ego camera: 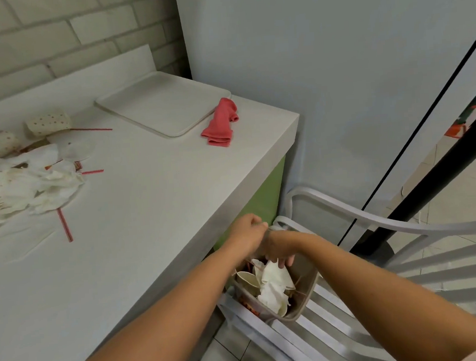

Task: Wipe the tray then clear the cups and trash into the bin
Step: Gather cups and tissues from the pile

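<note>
Right hand (279, 252) hangs over the bin (307, 294), fingers turned down and seemingly pinching the top of a crumpled napkin (274, 288). Left hand (248, 232) is curled at the bin's far rim, on what I cannot tell. The bin stands on a slatted chair (342, 323) at 5 o'clock in the view, just off the tabletop (147, 201) edge, and is crowded with a cup (247, 280) and paper. Its mouth faces up towards the camera, and its long axis looks roughly upright, perhaps leaning a little. The risk, as I judge it, is that the load sits high, so the napkin may spill over the rim, and a push could tip or slide the bin on the slats. Dotted cups (48, 122), a tissue pile (46, 187) and straws (65, 225) lie at 9 o'clock. The tray (162, 106) and red cloth (219, 124) lie at 11 to 12.
</note>
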A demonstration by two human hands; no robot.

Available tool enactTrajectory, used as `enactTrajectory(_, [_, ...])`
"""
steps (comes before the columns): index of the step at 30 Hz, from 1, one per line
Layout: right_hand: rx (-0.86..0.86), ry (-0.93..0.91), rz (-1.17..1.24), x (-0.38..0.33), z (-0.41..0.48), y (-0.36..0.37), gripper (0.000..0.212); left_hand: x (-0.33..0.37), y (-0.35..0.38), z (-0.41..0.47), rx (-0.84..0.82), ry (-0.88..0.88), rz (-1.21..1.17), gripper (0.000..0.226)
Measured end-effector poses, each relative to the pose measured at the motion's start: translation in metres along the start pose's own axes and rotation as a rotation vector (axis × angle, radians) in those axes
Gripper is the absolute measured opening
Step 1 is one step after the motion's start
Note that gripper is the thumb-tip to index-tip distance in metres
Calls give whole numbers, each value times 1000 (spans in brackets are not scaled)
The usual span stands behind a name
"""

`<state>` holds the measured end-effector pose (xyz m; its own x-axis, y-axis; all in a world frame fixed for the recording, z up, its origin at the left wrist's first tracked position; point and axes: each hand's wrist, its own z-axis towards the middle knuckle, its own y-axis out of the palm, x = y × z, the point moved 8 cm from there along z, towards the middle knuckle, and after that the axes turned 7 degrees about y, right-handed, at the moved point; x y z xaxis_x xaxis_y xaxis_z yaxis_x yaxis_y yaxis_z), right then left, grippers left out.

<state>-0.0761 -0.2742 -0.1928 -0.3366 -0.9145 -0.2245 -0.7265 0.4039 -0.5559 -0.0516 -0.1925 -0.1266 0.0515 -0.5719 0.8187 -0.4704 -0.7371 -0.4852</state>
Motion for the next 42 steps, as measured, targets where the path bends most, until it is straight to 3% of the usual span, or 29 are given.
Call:
enactTrajectory(2, [10,-43,-82,-20,-10,-11,19,16,-21,-8,122,125,-4,16])
enactTrajectory(7, [95,-199,-103,-83,-49,-45,12,46,-88,-45,418,354,-3,19])
enactTrajectory(13, [186,-356,-124,-172,-103,-64,22,25,-175,-84,678,410,-11,18])
enactTrajectory(20, [240,-510,-141,-301,-134,-25,16,-60,-284,-149,855,286,54,14])
enactTrajectory(31, [159,-658,-262,-470,-148,75,19,-207,-413,-259,943,-50,170,17])
enactTrajectory(42, [144,-705,-304,-583,-147,146,16,-304,-498,-335,1012,-282,298,20])
